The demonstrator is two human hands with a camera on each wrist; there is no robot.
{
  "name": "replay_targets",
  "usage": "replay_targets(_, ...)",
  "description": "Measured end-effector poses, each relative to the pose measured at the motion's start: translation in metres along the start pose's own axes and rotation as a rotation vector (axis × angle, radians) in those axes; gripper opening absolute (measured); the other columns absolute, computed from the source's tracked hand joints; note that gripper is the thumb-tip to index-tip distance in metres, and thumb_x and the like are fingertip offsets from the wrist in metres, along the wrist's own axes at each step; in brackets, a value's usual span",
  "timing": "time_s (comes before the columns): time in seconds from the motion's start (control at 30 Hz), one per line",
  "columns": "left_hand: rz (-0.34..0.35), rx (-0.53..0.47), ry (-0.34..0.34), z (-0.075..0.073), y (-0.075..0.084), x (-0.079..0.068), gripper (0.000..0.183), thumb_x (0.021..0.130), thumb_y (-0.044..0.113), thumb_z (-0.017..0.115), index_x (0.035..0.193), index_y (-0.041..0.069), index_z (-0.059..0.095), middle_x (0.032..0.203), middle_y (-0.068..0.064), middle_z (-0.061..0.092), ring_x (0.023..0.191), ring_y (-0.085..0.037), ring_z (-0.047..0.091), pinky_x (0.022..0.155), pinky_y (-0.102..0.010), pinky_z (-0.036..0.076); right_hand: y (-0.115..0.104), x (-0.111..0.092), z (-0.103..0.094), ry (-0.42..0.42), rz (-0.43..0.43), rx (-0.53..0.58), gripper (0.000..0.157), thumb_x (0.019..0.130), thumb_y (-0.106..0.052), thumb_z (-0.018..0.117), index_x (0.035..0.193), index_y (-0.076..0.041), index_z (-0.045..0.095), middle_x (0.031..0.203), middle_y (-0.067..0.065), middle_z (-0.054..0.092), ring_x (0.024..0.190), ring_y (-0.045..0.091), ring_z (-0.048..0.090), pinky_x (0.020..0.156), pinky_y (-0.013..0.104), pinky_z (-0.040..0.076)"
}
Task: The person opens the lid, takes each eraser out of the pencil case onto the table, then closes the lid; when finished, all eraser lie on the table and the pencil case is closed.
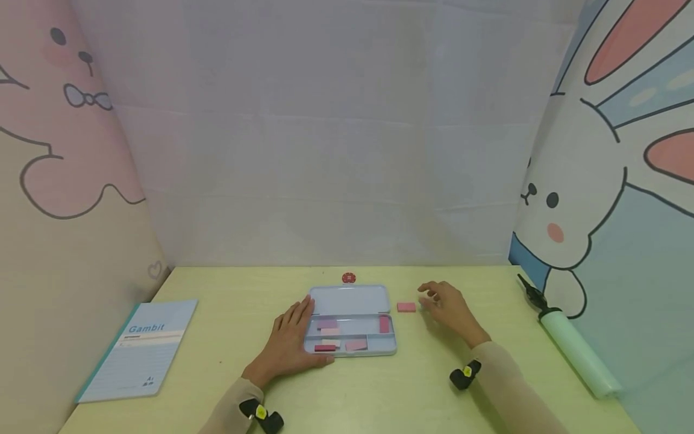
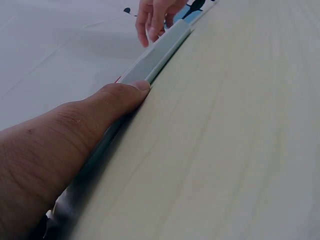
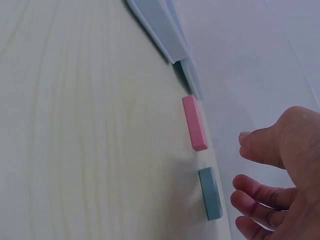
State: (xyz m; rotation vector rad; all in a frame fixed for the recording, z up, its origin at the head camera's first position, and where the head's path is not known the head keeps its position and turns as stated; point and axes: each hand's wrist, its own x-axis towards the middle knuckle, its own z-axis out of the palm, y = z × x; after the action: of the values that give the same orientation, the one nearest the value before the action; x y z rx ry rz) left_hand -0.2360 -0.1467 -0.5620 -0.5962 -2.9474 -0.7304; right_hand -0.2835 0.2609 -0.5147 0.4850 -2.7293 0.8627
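Left hand (image 1: 290, 342): fingers straight, slightly spread along the left side of an open pale-blue hinged case (image 1: 382, 345); thumb against its near edge. Case sits on the wooden table (image 1: 352, 398), small pink and purple blocks (image 1: 327, 323) in its compartments. Right of it, on the tabletop: pink block (image 1: 406, 307), then teal block (image 3: 210, 193). Right hand (image 1: 451, 307) near both, fingers loosely bent, thumb apart, nothing gripped.
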Motion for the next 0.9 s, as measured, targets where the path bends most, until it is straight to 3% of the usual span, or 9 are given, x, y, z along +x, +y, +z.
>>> replay_targets(0.4,0.012,0.003,0.024,0.002,-0.004,-0.001,0.133,0.076,0.079,0.078,0.172,0.006,0.021,0.181,-0.013,0.021,0.165,-0.043,0.025,0.126,-0.068,0.026,-0.041,0.010,0.012,-0.074,-0.090,0.103,0.017,0.100,-0.016,0.075,0.115,-0.012,0.081,0.112,0.011,0.074,0.101,0.028,0.068,0.087,0.046,0.057)
replay_targets(0.67,0.002,0.011,-0.010,0.003,-0.004,0.000,0.134,0.077,0.081,0.076,0.173,0.008,0.017,0.183,-0.010,0.016,0.166,-0.041,0.022,0.128,-0.067,0.024,-0.053,0.012,0.020,-0.220,-0.172,0.154,0.018,0.095,-0.005,0.075,0.109,-0.012,0.083,0.110,0.013,0.074,0.097,0.021,0.063,0.083,0.028,0.051)
replay_targets(0.9,0.005,0.004,-0.004,0.003,-0.003,0.000,0.134,0.076,0.080,0.077,0.173,0.008,0.018,0.183,-0.010,0.017,0.166,-0.041,0.022,0.128,-0.067,0.024,-0.063,0.013,0.022,-0.343,-0.173,0.118,0.023,0.093,-0.006,0.074,0.113,-0.012,0.083,0.113,0.015,0.070,0.103,0.028,0.059,0.087,0.034,0.046)
